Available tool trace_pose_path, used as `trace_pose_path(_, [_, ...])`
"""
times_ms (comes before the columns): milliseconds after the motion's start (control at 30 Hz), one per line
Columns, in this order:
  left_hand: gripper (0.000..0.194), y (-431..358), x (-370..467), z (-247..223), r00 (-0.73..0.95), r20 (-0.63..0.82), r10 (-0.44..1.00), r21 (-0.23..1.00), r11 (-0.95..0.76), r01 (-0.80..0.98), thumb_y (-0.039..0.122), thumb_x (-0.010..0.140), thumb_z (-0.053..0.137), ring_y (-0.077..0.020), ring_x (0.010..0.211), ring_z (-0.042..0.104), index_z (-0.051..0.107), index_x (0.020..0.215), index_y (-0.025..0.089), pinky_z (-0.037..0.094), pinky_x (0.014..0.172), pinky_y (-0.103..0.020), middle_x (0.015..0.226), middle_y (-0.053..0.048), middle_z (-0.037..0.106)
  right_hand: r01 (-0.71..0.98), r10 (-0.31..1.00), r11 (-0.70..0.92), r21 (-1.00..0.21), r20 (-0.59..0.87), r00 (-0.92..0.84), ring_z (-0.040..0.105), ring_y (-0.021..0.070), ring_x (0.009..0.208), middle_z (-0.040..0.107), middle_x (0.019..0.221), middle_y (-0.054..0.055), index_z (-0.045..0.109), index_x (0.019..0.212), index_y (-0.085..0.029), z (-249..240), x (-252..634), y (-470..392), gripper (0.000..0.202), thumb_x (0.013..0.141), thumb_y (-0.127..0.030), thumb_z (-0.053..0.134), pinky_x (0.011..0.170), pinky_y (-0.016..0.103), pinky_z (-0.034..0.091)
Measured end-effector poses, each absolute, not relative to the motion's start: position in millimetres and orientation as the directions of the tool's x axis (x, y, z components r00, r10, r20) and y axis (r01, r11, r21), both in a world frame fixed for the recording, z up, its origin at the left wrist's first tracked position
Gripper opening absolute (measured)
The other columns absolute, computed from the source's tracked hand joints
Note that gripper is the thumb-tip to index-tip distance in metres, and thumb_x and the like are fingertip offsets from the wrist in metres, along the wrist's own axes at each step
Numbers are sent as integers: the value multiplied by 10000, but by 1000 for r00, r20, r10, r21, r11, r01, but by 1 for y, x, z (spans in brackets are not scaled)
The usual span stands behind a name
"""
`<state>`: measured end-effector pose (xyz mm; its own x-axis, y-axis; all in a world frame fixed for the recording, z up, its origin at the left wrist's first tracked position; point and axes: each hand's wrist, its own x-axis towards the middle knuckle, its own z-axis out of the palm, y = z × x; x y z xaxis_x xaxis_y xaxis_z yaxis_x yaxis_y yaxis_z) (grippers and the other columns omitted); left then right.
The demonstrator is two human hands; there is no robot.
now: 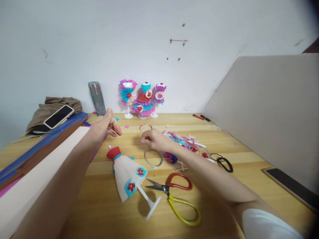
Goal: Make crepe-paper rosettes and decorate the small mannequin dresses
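Observation:
My left hand (107, 125) is raised over the table's left side, near the sheets of coloured paper, its fingers loosely curled and apart with nothing in them. To its right, my right hand (154, 138) hovers above a silver ring of wire or tape (147, 161), its fingertips pressed together; what they hold, if anything, is too small to name. Below the hands a small dress stand with a red top and white skirt (128, 167) lies on its side. Open scissors with red and yellow handles (165, 188) rest beside its white base.
Three dressed stands (146, 98) and a grey bottle (97, 98) stand by the wall. Coloured paper scraps (184, 141) lie right of centre. Long paper sheets (50, 156), a cloth (56, 106) and a phone (59, 117) are at left, another phone (290, 186) at right.

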<state>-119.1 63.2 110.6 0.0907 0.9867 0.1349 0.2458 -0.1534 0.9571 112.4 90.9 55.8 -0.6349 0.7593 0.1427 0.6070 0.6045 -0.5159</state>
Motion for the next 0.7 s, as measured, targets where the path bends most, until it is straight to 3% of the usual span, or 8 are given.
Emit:
trace_pose_path(233, [731,55,-123,119,41,170,985,934,-174,311,797,782,384,-163,559,606,609,550,141,504,554,-260,613,-118,657,600,789,570,-562,169,-591,514,123,683,607,745,28,633,846,-128,52,97,79,179,920,-166,474,646,222,344])
trace_pose_path(367, [632,50,-120,122,56,191,980,876,-196,440,688,827,405,-177,607,620,607,571,147,507,609,-282,640,-107,661,605,719,591,-534,8,-695,444,103,598,580,675,4,630,764,-144,50,89,58,229,929,-205,484,587,222,292])
trace_pose_path(467, [489,53,-125,119,150,170,974,717,-226,660,534,833,468,-160,594,572,590,532,168,436,579,-254,598,-53,630,625,649,643,-442,-119,-752,399,96,550,572,632,-5,644,717,-161,53,92,45,226,895,-189,508,553,237,242])
trace_pose_path(567, [378,60,-133,113,183,181,966,483,-249,839,359,783,534,-125,521,427,480,451,186,283,518,-250,490,14,467,659,652,652,-376,-165,-740,415,99,548,610,664,10,664,757,-167,55,100,40,208,878,-156,495,545,245,234])
trace_pose_path(633, [360,64,-137,109,184,145,972,414,-229,881,296,757,548,-118,504,367,425,436,189,230,517,-265,478,28,384,679,658,650,-343,-193,-728,435,102,551,628,682,21,667,776,-166,55,105,39,211,880,-146,485,545,250,236])
trace_pose_path(700, [327,66,-137,106,202,59,978,398,-209,893,278,752,550,-124,513,378,454,453,189,234,532,-270,499,25,402,687,653,660,-304,-219,-725,479,114,588,647,715,42,665,765,-160,53,109,39,223,884,-142,477,556,254,247])
